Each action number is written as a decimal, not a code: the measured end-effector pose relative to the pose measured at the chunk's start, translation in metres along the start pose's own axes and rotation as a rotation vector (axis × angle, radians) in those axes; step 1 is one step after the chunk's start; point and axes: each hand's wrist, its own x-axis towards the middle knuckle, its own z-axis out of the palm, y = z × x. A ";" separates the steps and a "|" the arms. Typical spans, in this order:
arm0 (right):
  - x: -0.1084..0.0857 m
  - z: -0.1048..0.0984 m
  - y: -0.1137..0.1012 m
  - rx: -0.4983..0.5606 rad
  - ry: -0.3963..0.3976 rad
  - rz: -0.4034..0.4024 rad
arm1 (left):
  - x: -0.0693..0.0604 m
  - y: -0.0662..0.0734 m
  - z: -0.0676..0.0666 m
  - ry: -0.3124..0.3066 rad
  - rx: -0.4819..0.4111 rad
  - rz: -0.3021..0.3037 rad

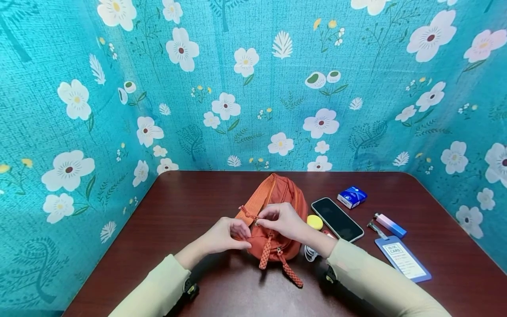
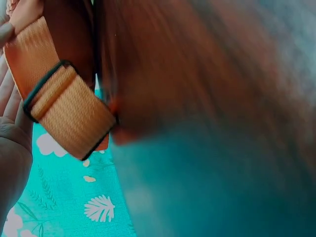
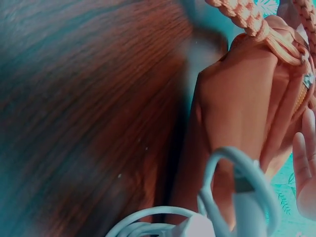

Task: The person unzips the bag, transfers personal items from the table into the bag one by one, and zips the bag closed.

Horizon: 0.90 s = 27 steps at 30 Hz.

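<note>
An orange bag [image 1: 291, 193] with a wide webbing strap [image 1: 255, 200] sits on the table in the head view. My right hand [image 1: 287, 222] is over its front, thumb and forefinger pinching a thin cord zipper pull [image 1: 247, 213]. Close by, my left hand [image 1: 223, 235] is at the bag's left side, thumb and bent fingers apart, fingertips at the fabric. Braided pulls [image 1: 265, 253] hang from the front. The strap's dark buckle [image 2: 47, 89] shows beside the left hand in the left wrist view. In the right wrist view, the bag's side [image 3: 234, 108] fills the middle.
Right of the bag lie a yellow round object [image 1: 314, 222], a coiled white cable [image 1: 310, 253], a phone [image 1: 336, 220] and a blue box [image 1: 352, 197]. Farther right are a pink-and-blue stick-like object [image 1: 390, 225] and a card holder [image 1: 402, 259]. A floral curtain surrounds the brown table [image 1: 190, 189].
</note>
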 end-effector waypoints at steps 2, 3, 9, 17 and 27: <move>0.000 0.000 0.000 0.003 -0.002 0.001 | 0.000 0.001 0.000 0.001 0.014 -0.007; 0.000 0.000 -0.001 0.003 -0.003 0.002 | 0.000 0.001 -0.001 0.000 0.020 -0.009; 0.001 0.001 0.000 -0.002 -0.009 0.000 | -0.002 0.023 -0.004 -0.024 0.029 0.025; 0.004 0.001 0.003 -0.022 -0.020 -0.026 | -0.002 0.028 -0.003 -0.043 0.005 0.038; 0.011 -0.006 0.012 -0.087 -0.018 0.005 | 0.002 0.009 -0.003 -0.054 0.025 0.061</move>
